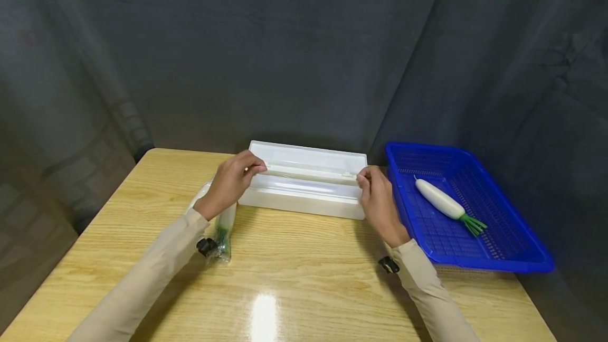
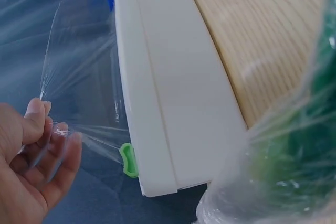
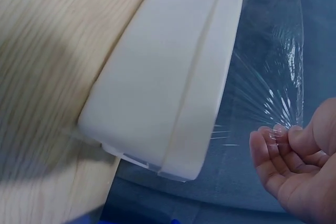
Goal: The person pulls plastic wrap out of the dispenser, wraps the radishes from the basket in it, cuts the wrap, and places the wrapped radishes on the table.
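A long white cling film dispenser box stands at the far edge of the table with its lid raised. Clear cling film stretches out of the box between both hands. My left hand pinches one corner of the film between thumb and fingers at the box's left end. At the other end my right hand pinches the opposite corner. Creases fan out from each grip in the wrist views. A green slider shows on the box edge. Beside my left wrist lies a film-wrapped white radish, partly hidden by the arm.
A blue plastic basket stands on the right of the table, close to my right forearm. In it lies a white radish with green stalks. Dark curtains hang behind the wooden table.
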Demonstrator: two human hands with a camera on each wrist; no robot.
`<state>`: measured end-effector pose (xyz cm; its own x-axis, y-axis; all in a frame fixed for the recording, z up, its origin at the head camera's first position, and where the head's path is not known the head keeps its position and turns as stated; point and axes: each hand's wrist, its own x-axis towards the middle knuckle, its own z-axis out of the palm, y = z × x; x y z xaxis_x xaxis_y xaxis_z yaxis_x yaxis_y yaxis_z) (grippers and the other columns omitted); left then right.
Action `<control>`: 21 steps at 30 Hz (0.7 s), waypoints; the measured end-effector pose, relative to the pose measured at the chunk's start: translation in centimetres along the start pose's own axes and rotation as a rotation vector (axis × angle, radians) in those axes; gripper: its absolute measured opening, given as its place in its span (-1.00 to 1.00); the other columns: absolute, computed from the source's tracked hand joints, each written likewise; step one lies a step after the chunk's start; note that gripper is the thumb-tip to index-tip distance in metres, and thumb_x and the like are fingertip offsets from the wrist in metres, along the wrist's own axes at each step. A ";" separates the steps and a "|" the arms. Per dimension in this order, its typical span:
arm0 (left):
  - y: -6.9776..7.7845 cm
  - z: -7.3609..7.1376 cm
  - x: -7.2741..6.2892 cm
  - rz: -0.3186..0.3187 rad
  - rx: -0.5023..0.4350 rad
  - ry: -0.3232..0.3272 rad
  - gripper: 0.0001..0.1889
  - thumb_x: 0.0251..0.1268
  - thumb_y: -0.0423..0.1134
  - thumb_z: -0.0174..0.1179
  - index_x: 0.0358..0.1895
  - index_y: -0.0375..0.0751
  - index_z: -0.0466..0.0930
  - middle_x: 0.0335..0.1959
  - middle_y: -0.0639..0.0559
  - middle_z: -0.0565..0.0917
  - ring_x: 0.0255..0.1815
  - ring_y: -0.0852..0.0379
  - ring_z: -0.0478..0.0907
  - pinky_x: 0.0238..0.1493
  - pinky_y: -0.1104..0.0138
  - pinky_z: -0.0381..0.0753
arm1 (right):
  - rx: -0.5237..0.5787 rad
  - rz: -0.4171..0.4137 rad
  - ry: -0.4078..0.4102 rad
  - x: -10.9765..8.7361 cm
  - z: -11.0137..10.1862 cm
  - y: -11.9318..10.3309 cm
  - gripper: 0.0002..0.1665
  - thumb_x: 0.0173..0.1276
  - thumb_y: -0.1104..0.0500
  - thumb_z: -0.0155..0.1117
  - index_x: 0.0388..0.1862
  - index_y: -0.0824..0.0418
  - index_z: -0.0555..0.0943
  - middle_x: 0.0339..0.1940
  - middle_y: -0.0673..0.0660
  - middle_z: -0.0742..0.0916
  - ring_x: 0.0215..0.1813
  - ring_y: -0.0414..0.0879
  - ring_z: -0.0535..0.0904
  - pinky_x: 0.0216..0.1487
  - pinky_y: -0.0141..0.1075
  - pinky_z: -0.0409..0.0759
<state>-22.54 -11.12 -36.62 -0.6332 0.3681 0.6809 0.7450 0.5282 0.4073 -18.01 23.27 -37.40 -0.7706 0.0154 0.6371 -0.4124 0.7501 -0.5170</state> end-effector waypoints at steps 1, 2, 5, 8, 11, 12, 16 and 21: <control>0.0 -0.1 0.0 -0.005 -0.008 0.000 -0.94 0.40 -0.34 0.34 -0.20 -0.26 0.77 -0.29 -0.04 0.69 -0.40 0.15 0.54 -0.36 0.27 0.53 | 0.010 -0.005 0.004 0.0 -0.1 -0.1 -0.92 0.53 0.41 0.23 -0.22 0.37 0.54 -0.37 0.23 0.66 -0.29 0.07 0.59 -0.25 -0.15 0.49; 0.1 -0.2 0.0 -0.013 -0.020 -0.002 -0.94 0.41 -0.35 0.34 -0.19 -0.26 0.77 -0.29 -0.04 0.68 -0.40 0.16 0.54 -0.36 0.28 0.53 | 0.021 -0.012 0.008 0.0 -0.1 -0.3 -0.92 0.53 0.42 0.23 -0.22 0.38 0.53 -0.37 0.24 0.67 -0.28 0.08 0.60 -0.24 -0.16 0.49; 0.3 -0.5 0.0 -0.047 -0.067 -0.013 -0.93 0.44 -0.37 0.31 -0.17 -0.28 0.76 -0.29 -0.03 0.66 -0.41 0.15 0.54 -0.35 0.33 0.53 | 0.049 -0.031 0.015 0.1 -0.4 -0.7 -0.92 0.52 0.44 0.23 -0.22 0.39 0.52 -0.37 0.26 0.68 -0.29 0.09 0.64 -0.23 -0.26 0.51; 0.5 -0.8 0.0 -0.080 -0.128 -0.026 -0.93 0.45 -0.40 0.28 -0.16 -0.31 0.74 -0.28 -0.04 0.65 -0.40 0.11 0.57 -0.34 0.38 0.58 | 0.080 -0.046 0.024 0.1 -0.6 -1.1 -0.93 0.51 0.45 0.23 -0.22 0.41 0.52 -0.37 0.28 0.69 -0.30 0.11 0.67 -0.22 -0.41 0.49; 0.7 -1.0 0.0 -0.113 -0.192 -0.037 -0.93 0.46 -0.43 0.26 -0.15 -0.36 0.72 -0.25 -0.07 0.64 -0.37 0.06 0.62 -0.28 0.38 0.69 | 0.105 -0.061 0.033 0.1 -0.9 -1.4 -0.94 0.51 0.46 0.22 -0.21 0.43 0.52 -0.36 0.29 0.71 -0.30 0.13 0.69 -0.20 -0.55 0.46; 0.8 -1.1 -0.1 -0.123 -0.209 -0.040 -0.93 0.47 -0.44 0.25 -0.14 -0.37 0.71 -0.24 -0.09 0.64 -0.36 0.05 0.63 -0.26 0.36 0.71 | 0.115 -0.066 0.036 0.1 -0.9 -1.4 -0.94 0.52 0.47 0.21 -0.21 0.43 0.52 -0.36 0.29 0.71 -0.30 0.14 0.70 -0.19 -0.59 0.45; 1.0 -1.2 -0.1 -0.162 -0.285 -0.050 -0.93 0.48 -0.50 0.21 -0.13 -0.41 0.69 -0.21 -0.18 0.63 -0.30 -0.02 0.68 -0.17 0.32 0.77 | 0.158 -0.081 0.049 0.1 -1.2 -1.6 -0.95 0.51 0.49 0.19 -0.20 0.44 0.51 -0.36 0.30 0.71 -0.30 0.15 0.70 -0.17 -0.65 0.46; 1.1 -1.3 -0.1 -0.209 -0.396 -0.053 -0.91 0.50 -0.53 0.18 -0.12 -0.44 0.68 -0.23 -0.23 0.61 -0.28 -0.02 0.72 -0.13 0.36 0.77 | 0.207 -0.070 0.051 0.2 -1.5 -2.0 -0.93 0.50 0.52 0.18 -0.20 0.44 0.50 -0.35 0.31 0.72 -0.29 0.14 0.71 -0.15 -0.67 0.50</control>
<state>-21.38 -11.51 -35.46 -0.7805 0.3292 0.5314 0.6167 0.2658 0.7410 -16.54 22.77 -35.36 -0.7133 0.0057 0.7009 -0.5588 0.5989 -0.5736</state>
